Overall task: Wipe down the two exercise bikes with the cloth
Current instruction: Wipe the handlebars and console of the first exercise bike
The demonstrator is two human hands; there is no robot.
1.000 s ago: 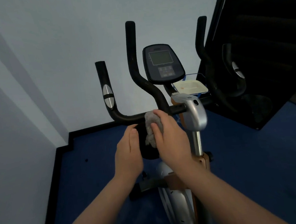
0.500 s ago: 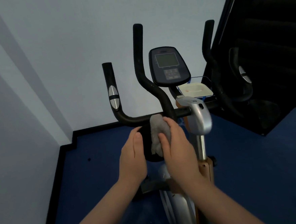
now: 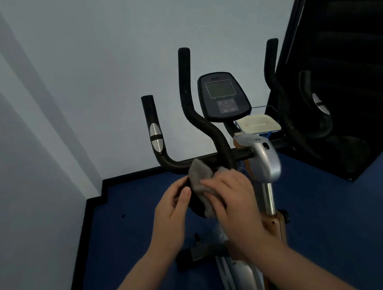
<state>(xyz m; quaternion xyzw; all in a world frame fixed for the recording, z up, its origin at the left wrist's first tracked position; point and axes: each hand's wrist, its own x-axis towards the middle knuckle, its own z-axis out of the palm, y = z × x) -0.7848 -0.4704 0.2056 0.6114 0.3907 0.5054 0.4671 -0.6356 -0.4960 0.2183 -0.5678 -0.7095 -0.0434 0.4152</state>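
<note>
One exercise bike (image 3: 258, 162) fills the view, and everything here is placed against it; a second bike cannot be made out with certainty, though dark curved grips to its right, against a black panel (image 3: 350, 65), may be a reflection or another machine. Blue floor (image 3: 327, 226) spreads beneath the bike and a pale wall (image 3: 90, 72) rises behind it. Above the bike's silver stem sit the black handlebars (image 3: 197, 119) and the console (image 3: 224, 96), with a pale tray (image 3: 258, 123) just right of the console. Below the handlebars' crossbar, a dark rounded part of the bike (image 3: 196, 204) is the piece being cleaned. Against it the right hand (image 3: 231, 194) presses the grey cloth (image 3: 200, 178), its fingers lying fairly straight over the fabric, while the left hand (image 3: 173, 210) steadies that part from the left, fingers curled around its edge. As a judgement, the job looks to be in an early-to-middle stage: this low piece is under the cloth now, while nothing shows whether the grips, console, stem or frame have been wiped, and the second bike presumably remains.
</note>
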